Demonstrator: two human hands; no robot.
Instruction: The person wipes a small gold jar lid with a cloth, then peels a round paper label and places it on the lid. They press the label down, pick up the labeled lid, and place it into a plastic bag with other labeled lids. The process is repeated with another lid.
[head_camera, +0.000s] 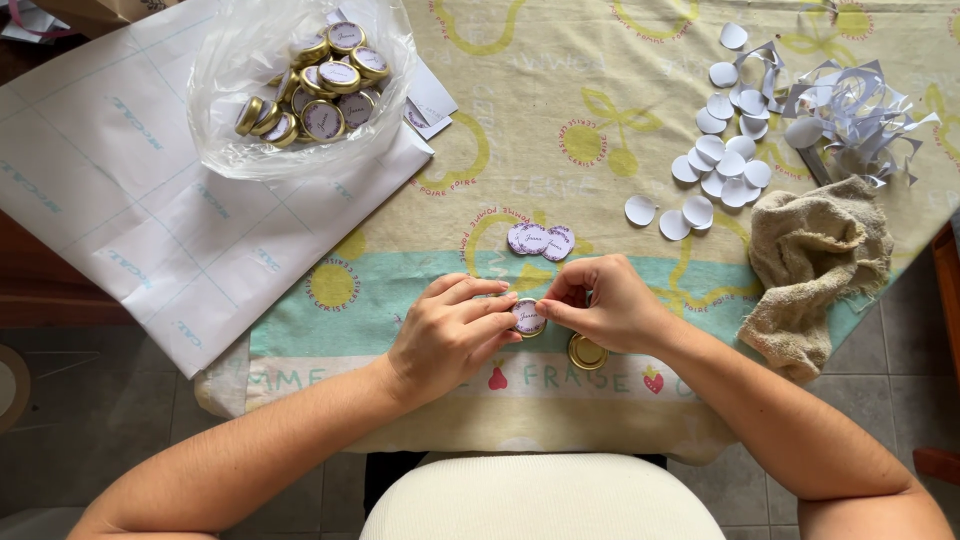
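The small gold lid (528, 318) with a round purple-and-white sticker on its top sat between both hands, just above the near edge of the desk (600, 130). I saw the left hand (450, 335) curled around it from the left, fingers half closed, the fingertips pressed against the lid's side and top. The right hand (605, 305) came in from the right, its thumb and forefinger narrowed to a pinch at the sticker's edge. A second gold lid (587, 352), bare of any sticker, lay just below the right hand, touching the desk's patterned cloth. Two loose purple stickers (540, 240) lay side by side a little beyond the hands. Farther off to the left, a clear plastic bag (300, 90) held a heap of finished lids. White paper discs (725, 165) were scattered to the right, near a crumpled beige rag (815, 265).
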